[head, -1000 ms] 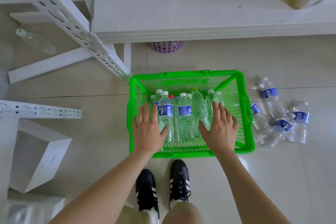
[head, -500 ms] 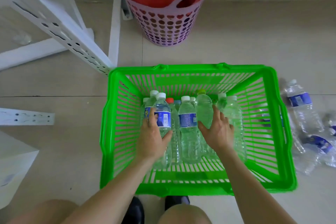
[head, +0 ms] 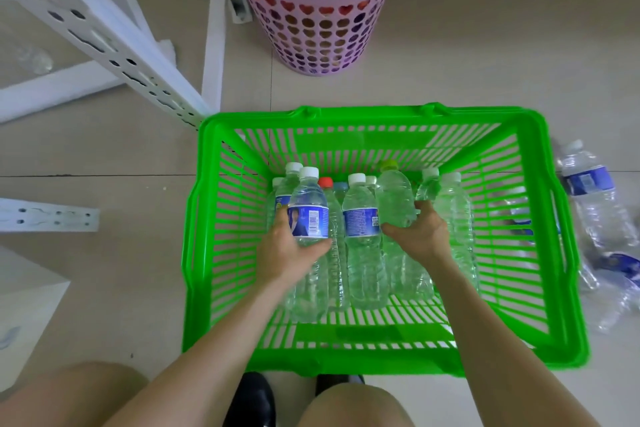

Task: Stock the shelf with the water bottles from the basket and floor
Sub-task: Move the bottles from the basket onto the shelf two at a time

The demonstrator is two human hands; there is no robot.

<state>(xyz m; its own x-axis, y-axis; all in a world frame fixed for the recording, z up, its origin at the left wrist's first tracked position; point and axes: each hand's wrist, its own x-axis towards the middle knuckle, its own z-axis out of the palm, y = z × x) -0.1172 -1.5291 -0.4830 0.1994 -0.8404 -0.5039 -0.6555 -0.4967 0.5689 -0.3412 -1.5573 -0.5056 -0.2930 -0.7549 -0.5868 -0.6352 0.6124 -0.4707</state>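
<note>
Head view showed two water bottles being taken up inside the green basket [head: 194, 253]. The left hand [head: 287, 253] had its fingers and thumb curled round the blue-labelled bottle [head: 308, 215], gripping it at the label. The right hand [head: 415, 236] was wrapped round the shoulder of the green-capped bottle [head: 394, 198], a clear one with no label showing. Both bottles stood upright in the basket's middle; whether either had left the basket's bottom could not be told.

Packed close around them in the basket were the other bottles [head: 360, 236], several with white caps and one with a red cap, all upright and touching their neighbours. To the right of the basket, the loose bottles [head: 595, 204] lay on their sides on the tiled floor [head: 450, 62], some blurred at the edge of the view.

Beyond the basket stood a purple hamper [head: 318, 35] with heart-shaped holes and something red inside. Beyond the basket and to its left, a white upright [head: 114, 45] with punched holes slanted across the view, its foot just beside the basket's far left corner. A white box [head: 27, 305] sat well to the left of the basket.

No shelf board was in view, so nothing stocked could be seen. Judging by the full basket and the bottles on the floor, the job looked barely begun: these two were in hand, and nearly everything else was left to move.
</note>
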